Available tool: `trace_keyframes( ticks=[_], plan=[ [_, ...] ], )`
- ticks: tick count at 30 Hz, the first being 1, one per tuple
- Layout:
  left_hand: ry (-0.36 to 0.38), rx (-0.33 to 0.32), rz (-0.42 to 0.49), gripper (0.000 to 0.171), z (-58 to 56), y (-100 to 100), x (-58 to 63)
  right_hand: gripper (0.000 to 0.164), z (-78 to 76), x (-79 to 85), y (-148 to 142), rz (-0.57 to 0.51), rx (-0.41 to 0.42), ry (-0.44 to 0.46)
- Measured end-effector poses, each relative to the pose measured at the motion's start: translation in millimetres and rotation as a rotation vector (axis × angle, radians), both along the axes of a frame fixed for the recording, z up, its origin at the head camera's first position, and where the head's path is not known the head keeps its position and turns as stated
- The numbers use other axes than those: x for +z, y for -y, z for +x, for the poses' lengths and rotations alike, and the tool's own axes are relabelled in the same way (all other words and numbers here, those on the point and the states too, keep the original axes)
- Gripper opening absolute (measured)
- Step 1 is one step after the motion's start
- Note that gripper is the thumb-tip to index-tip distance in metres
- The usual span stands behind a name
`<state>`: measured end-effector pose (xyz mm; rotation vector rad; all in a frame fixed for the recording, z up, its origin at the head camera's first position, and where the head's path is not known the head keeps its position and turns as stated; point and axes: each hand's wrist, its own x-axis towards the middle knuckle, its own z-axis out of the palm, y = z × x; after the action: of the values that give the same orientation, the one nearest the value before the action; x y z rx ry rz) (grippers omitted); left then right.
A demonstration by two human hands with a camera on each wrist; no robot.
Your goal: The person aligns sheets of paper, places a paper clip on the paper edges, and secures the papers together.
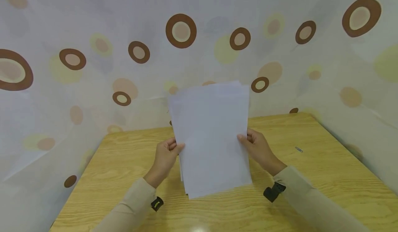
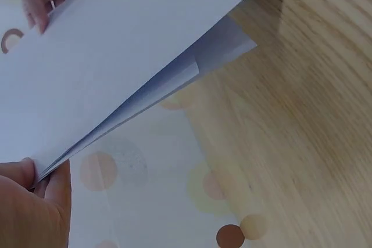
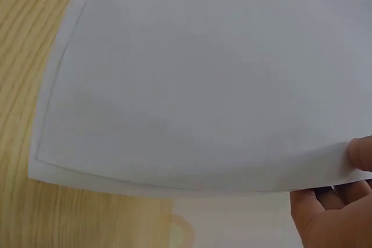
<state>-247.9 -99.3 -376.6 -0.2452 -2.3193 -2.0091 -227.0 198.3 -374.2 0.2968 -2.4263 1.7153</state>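
Note:
Several white paper sheets (image 1: pixel 212 138) are held upright above the table in the head view, their edges slightly out of line. My left hand (image 1: pixel 166 156) pinches the stack's left edge, thumb on the front and fingers behind. On the opposite edge my right hand (image 1: pixel 259 149) pinches the sheets the same way. In the left wrist view the sheets (image 2: pixel 110 56) fan apart away from the left hand (image 2: pixel 35 201). The right wrist view shows one sheet offset from another along the margin, with the right hand (image 3: pixel 340 210) gripping the lower right edge.
A small blue paper clip (image 1: pixel 299 149) lies on the wooden table (image 1: pixel 124 166), right of the hands. Wall covering (image 1: pixel 199 66) with brown rings and pale dots surrounds the table's back and sides. Black straps (image 1: pixel 274 192) sit at both wrists.

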Motion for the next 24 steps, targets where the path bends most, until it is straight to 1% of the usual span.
trace_keyframes(
  ticks=[3, 8, 12, 14, 16, 17, 18, 21, 23, 24],
  plan=[
    [-0.055, 0.015, -0.030, 0.033, -0.4, 2, 6.7, 0.035, -1.5, 3.8, 4, -0.029, -0.003, -0.030],
    [-0.177, 0.033, -0.077, 0.032, -3.0, 5, 17.4, 0.038, -4.5, 8.1, 10, -0.066, -0.003, -0.094],
    [-0.212, 0.045, -0.075, 0.030, -3.9, 6, 26.5, 0.035, -4.8, 13.1, 12, -0.084, -0.003, -0.145],
    [-0.234, 0.048, -0.078, 0.026, -4.7, 6, 31.1, 0.033, -5.3, 15.7, 12, -0.084, -0.007, -0.176],
    [-0.270, 0.049, -0.078, 0.022, -5.8, 4, 36.8, 0.031, -6.8, 18.7, 13, -0.089, -0.008, -0.210],
    [-0.288, 0.049, -0.084, 0.020, -2.8, 2, 43.5, 0.030, -7.3, 20.4, 14, -0.096, -0.008, -0.222],
    [-0.319, 0.051, -0.089, 0.016, -3.3, 1, 47.3, 0.029, -8.0, 22.3, 14, -0.099, -0.009, -0.239],
    [-0.390, 0.049, -0.091, 0.013, -4.5, -5, 56.3, 0.031, -9.9, 27.5, 17, -0.134, -0.003, -0.284],
    [-0.416, 0.053, -0.086, 0.013, -4.0, -9, 60.9, 0.032, -10.9, 30.5, 18, -0.148, -0.004, -0.300],
    [-0.428, 0.053, -0.077, 0.013, -7.1, -9, 58.8, 0.032, -11.4, 31.7, 19, -0.155, -0.003, -0.307]
  ],
)
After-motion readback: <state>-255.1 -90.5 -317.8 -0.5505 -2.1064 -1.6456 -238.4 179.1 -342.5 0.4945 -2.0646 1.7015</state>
